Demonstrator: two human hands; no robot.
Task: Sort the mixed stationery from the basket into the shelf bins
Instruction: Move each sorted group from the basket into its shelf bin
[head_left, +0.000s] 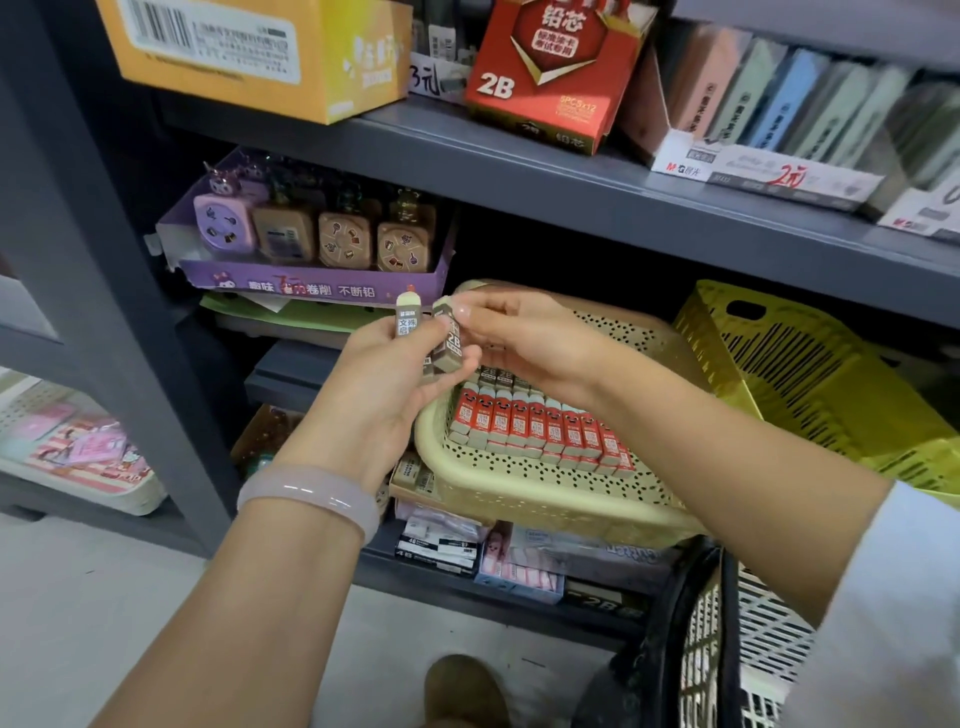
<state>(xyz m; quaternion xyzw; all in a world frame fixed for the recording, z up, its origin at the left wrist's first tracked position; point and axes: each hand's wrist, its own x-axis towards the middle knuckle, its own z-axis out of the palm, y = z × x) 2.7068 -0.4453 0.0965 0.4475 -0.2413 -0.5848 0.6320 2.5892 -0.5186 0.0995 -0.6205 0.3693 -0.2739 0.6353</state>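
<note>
My left hand (384, 379) grips two brown-sleeved 2B erasers (431, 332) upright in front of the shelf. Fingertips of my right hand (524, 338) pinch the top of the right-hand eraser. Just below them a cream perforated bin (519, 483) sits tilted on the lower shelf, holding a row of red-sleeved erasers (540, 431) and a few brown 2B ones behind. The rim of a white basket (748, 634) with a dark handle shows at the bottom right, its contents out of sight.
A purple tray of pencil sharpeners (311, 244) stands at the left of the same shelf, a yellow-green basket (810, 374) at the right. Above sit a red 2B lead box (550, 73) and an orange carton (260, 52). Packs of erasers (441, 545) lie under the cream bin.
</note>
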